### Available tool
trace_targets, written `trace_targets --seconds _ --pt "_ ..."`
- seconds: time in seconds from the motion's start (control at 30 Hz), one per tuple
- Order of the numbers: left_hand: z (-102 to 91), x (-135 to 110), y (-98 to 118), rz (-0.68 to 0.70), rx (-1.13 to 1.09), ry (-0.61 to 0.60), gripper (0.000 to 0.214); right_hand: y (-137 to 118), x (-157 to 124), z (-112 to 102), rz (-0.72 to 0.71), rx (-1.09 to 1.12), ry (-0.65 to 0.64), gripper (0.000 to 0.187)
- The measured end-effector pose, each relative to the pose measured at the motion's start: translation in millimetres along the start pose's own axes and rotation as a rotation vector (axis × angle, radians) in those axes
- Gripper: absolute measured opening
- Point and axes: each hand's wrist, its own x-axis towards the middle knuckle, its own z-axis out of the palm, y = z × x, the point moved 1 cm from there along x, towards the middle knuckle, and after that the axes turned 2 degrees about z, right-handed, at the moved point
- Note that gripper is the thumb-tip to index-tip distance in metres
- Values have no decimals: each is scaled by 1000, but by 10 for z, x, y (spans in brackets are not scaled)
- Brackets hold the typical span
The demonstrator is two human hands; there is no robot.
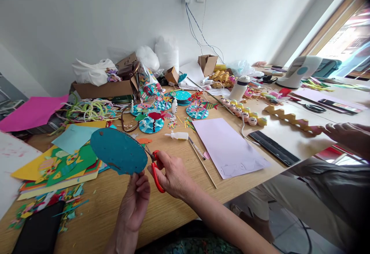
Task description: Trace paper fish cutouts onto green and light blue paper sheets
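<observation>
Left hand (135, 199) closed, fingers pinching the lower rim of a blue disc (118, 150); right hand (174, 174) wrapped round the red handles of the scissors (158, 177), blades at the disc's right edge, exact opening can't tell. Disc is held up over the surface (169, 217), left of center, tilted toward the camera. Progress, as judged: outline mostly rounded, so trimming looks well along; a small bit juts out at the bottom, maybe left to trim. The disc's visible face has no cutouts on it, while at least 2 others further back, a wave-pattern disc (145, 126) and a disc with pink trim (197, 111), are decorated. Stack of blue discs (182, 96) sits behind those, top dotted white. Edges and room: front edge of the surface runs close below the forearms, slanting up to the right. Bare wood lies between the hands and the thin stick (206, 170), best open room. White glue bottle (179, 135) lies just beyond the right hand; lilac sheet (228, 142) takes up the right. Left side tight: colored paper pile (30, 169) beside the disc, scraps and a black phone-like slab (39, 229) nearer the front. Co-worker's hand (348, 132) far right, well apart.
</observation>
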Motion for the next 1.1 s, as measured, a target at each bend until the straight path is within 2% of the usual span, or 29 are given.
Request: trace_targets --seconds 0.37,0.93,1.1 --pt "58 -24 -68 18 83 128 41 -65 40 -9 -14 -20 9 20" --pt "-16 18 -97 64 146 97 38 -9 8 2 -54 -220 4 27" --pt "-42 24 -96 57 147 63 27 4 14 16 -31 -270 -9 28"
